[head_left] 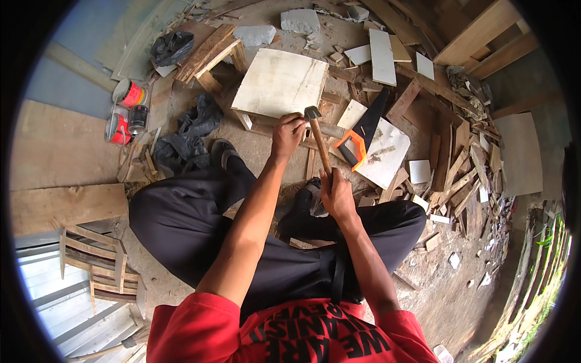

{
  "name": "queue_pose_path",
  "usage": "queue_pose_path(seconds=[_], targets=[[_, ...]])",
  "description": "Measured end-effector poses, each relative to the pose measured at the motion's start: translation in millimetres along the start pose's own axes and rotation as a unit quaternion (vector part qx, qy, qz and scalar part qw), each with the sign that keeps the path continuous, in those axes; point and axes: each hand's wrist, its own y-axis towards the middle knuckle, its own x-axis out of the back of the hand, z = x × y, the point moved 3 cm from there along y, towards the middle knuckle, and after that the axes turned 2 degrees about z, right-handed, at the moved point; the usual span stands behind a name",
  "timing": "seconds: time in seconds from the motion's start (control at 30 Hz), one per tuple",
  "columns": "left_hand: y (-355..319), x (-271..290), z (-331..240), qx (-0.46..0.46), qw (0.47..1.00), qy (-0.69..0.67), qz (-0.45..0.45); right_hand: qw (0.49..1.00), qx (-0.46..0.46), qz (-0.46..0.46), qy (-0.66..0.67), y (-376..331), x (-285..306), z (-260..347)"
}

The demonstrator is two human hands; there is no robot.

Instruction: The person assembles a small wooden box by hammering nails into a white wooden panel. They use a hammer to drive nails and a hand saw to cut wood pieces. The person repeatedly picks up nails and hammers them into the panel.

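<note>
**Hammer with wooden shaft, in hand, among timber offcuts**

Item: 1 dark-headed hammer with a tan wooden shaft (320,145), its head at the near right corner of a low wooden frame with a pale square top (281,81).

Hands: 2. Right hand (339,196) wrapped round the lower shaft. Left hand (288,136) at the frame's near edge, fingers narrow, just beside the hammer head; whether they pinch anything cannot be told.

Surroundings: 1 handsaw with dark blade and orange-and-black handle (372,118), lying across a flat white board (392,154), close right of the hammer. Beyond, a jumbled heap of brown and pale wood offcuts (443,157) crowds the right side. Far side: rough grey stone blocks (301,21). Left: 3 round cans, 2 red and 1 black (128,95); crumpled black plastic sheeting (203,116).

Obscured: frame's underside, mostly covered by its top; right shoe (315,196), partly behind the right hand; a slatted wooden rack (120,263), lower left, its make-up unclear; outer edges, cut by the dark round rim.
</note>
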Motion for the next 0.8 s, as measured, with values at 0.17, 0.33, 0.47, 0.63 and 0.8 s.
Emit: queue_pose_path(seconds=[0.17, 0.33, 0.47, 0.63, 0.8], targets=[[-1.8, -3.2, -1.9, 0.033, 0.999, -0.035, -0.006, 1.000, 0.000, -0.013, 0.019, -4.1, -0.8, 9.7], [-2.0, 1.3, -4.4, -0.013, 0.999, -0.030, -0.025, 1.000, -0.016, -0.002, 0.003, -0.4, -3.6, 2.3], [-4.3, -0.9, -1.9, 0.031, 0.999, -0.022, 0.011, 1.000, -0.006, -0.011, 0.016, -1.4, -1.1, 6.8], [-4.9, 0.4, 2.4, 0.005, 1.000, -0.004, -0.006, 1.000, -0.016, -0.009, 0.005, -1.1, -3.7, 5.8], [-4.7, -2.7, -1.4, 0.023, 0.999, -0.028, 0.014, 1.000, -0.013, -0.011, 0.012, -1.0, -1.6, 3.7]])
